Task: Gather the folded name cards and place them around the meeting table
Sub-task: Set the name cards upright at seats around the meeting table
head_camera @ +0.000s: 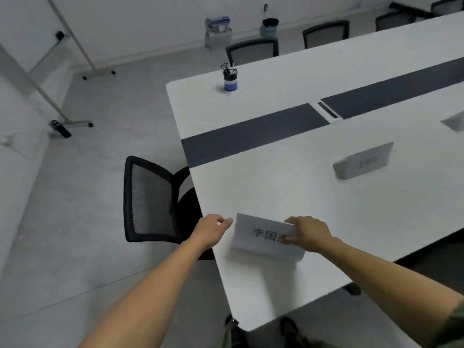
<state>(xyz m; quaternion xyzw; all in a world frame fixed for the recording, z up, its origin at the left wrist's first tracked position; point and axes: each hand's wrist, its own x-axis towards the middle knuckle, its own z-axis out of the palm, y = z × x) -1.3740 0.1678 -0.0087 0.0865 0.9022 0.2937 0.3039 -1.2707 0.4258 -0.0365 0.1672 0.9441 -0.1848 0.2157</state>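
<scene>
Your right hand [307, 233] pinches the right end of the name card [261, 234]; your left hand [213, 228], loosely curled, holds nothing beside it. Steady the left end, square it to the table [276, 292] edge

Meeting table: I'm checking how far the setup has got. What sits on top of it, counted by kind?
Folded name cards: 3, one cut off at the right edge; the held one may be a stack
Pen holder: 1
Total: 4
</scene>
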